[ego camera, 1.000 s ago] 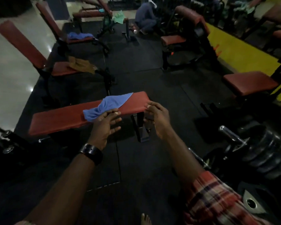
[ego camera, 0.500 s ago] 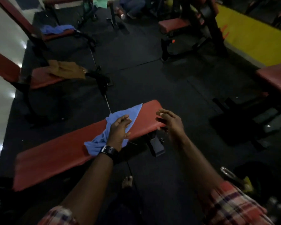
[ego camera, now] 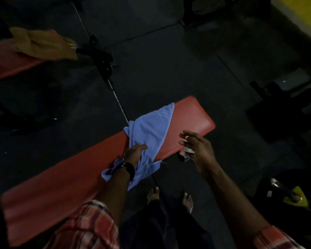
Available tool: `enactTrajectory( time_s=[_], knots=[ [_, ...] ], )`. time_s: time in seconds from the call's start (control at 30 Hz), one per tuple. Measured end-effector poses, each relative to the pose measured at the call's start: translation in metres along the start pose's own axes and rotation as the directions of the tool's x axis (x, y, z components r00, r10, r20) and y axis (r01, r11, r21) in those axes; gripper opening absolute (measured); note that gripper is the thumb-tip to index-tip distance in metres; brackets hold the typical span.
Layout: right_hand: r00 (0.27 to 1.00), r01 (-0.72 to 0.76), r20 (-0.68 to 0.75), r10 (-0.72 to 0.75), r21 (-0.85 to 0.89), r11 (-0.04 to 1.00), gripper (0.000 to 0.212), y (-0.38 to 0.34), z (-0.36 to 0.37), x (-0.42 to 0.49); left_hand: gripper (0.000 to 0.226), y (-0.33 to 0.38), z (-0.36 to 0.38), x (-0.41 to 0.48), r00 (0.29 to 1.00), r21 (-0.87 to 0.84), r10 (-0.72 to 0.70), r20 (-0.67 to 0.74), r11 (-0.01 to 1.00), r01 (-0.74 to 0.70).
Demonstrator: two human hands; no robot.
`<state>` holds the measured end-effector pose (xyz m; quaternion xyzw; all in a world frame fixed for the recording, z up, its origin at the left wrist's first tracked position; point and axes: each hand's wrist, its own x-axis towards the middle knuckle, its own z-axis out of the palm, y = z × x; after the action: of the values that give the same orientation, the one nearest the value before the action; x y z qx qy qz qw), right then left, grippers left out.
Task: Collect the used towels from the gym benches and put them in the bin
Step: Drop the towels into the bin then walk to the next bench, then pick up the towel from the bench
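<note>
two hands at a red bench (ego camera: 190, 119): left hand (ego camera: 134, 153) curls round the blue towel (ego camera: 151, 130) draped across it, right hand (ego camera: 197, 148) hovers spread, empty; a partial grip might drop it.

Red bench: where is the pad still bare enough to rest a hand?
Bare: the red bench from the blue towel to its left end, and a short patch between towel and right end, near the right hand. Crowded mid-bench, where the left hand grips the towel.
</note>
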<state>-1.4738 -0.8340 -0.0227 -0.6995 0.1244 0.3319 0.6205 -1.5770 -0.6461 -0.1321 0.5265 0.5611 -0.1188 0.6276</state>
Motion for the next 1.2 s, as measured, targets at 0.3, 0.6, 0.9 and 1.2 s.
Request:
enactTrajectory(
  time_s=[0.3, 0.6, 0.9, 1.2],
  knots=[
    [0.998, -0.065, 0.016, 0.066, -0.028, 0.997, 0.022, 0.007, 0.019, 0.006, 0.014, 0.004, -0.008, -0.012, 0.978, 0.146, 0.18, -0.104, 0.976, -0.164],
    [0.996, 0.061, 0.063, -0.062, 0.025, 0.998, 0.024, -0.053, 0.012, -0.03, 0.024, 0.064, -0.011, -0.107, 0.964, -0.255, 0.044, -0.264, 0.96, -0.113],
    [0.98, 0.188, 0.022, -0.196, 0.184, 0.965, 0.024, -0.112, -0.076, -0.029, 0.06, 0.15, 0.072, -0.222, 0.946, -0.495, 0.267, 0.187, 0.857, -0.144],
    [0.959, 0.26, 0.056, -0.277, 0.208, 0.943, 0.024, -0.18, -0.206, 0.011, 0.047, 0.205, 0.184, -0.271, 0.859, -0.649, 0.37, 0.355, 0.758, -0.058]
  ],
)
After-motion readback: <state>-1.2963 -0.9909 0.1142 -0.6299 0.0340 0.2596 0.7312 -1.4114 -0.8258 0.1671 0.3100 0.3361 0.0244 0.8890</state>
